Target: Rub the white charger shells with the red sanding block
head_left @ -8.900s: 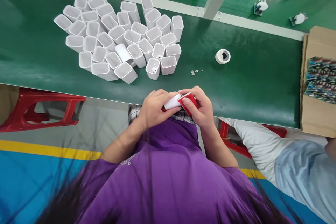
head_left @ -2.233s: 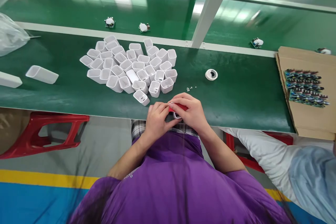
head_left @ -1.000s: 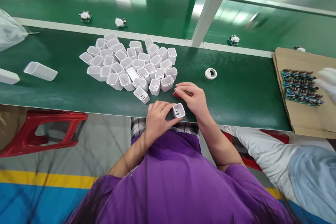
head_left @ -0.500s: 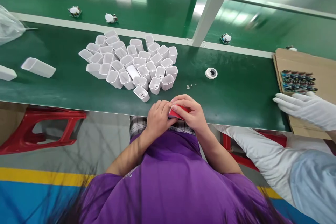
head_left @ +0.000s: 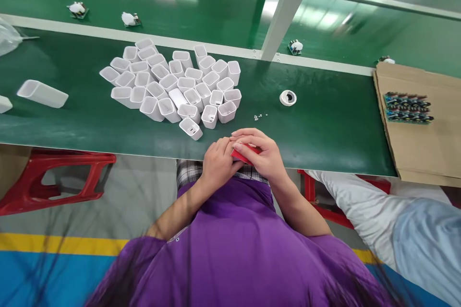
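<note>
Both hands meet at the table's front edge, just above my lap. My right hand (head_left: 265, 154) is closed on a small flat red object (head_left: 246, 153), its thumb pressed over it; what kind of thing it is I cannot make out. Against it, my left hand (head_left: 219, 162) has curled fingers, and whatever they pinch is hidden between the hands. Beyond them stand several white open-topped plastic housings (head_left: 169, 107) in a tight group. The nearest housing (head_left: 191, 128) leans and shows slots in its bottom. Small white bits (head_left: 258, 117) lie past my right hand.
A white ring-shaped roll (head_left: 288, 98) lies right of the housings. One housing (head_left: 43, 94) lies on its side at left. Cardboard (head_left: 425, 148) at right bears circuit boards (head_left: 408, 108). More boards (head_left: 130, 19) sit beyond the rail. A metal post (head_left: 284, 14) rises behind; a co-worker's leg (head_left: 345, 196) is at right.
The co-worker's white-gloved hand has gone from the cardboard. Boards beyond the rail have shifted left. My hands stay together, with the red object turned slightly. The view has shifted a little.
</note>
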Motion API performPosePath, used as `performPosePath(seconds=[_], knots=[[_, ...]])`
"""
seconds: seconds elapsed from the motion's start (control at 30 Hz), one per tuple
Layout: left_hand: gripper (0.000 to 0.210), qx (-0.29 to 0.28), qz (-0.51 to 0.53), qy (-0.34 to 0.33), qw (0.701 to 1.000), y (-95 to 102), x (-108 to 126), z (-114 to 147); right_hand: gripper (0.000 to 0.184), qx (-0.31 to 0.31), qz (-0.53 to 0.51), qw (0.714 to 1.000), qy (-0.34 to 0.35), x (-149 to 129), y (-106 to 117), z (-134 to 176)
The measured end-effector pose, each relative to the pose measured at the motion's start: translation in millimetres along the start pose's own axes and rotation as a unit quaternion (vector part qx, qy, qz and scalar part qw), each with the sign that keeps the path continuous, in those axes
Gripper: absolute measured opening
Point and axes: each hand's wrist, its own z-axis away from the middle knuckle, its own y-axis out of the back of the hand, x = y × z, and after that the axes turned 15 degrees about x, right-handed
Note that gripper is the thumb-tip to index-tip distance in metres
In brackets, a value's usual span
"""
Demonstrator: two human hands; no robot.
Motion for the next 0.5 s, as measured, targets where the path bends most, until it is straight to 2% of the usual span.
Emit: performPosePath(seconds=[0.13,0.23,0.3,0.37,0.43,0.5], knots=[[0.016,-0.019,0.001,0.001,1.0,3.8,2.6,-2.5,0.017,0.084,-0.051,0.992,-0.085,16.5,-2.7,-9.5],[0.017,-0.027,0.01,0.013,1.0,5.5,3.4,-3.3,0.023,0.062,-0.118,0.981,-0.145,17.6,2.9,-9.6],[0.016,-0.027,0.009,0.015,0.999,4.6,2.8,-2.6,0.024,0.008,-0.112,0.987,-0.118,10.6,4.8,-4.2],[0.014,-0.021,-0.002,0.011,1.0,2.2,1.6,-1.3,0.019,-0.025,-0.067,0.996,-0.056,2.5,3.1,2.1],[0.013,-0.01,-0.016,0.004,1.0,-0.1,0.6,-0.4,0.014,-0.005,-0.023,1.0,-0.006,-1.5,-1.6,5.9],[0.012,-0.007,-0.027,-0.001,1.0,-1.3,0.3,-0.7,0.015,0.038,-0.014,0.999,0.001,0.9,-6.6,5.4]])
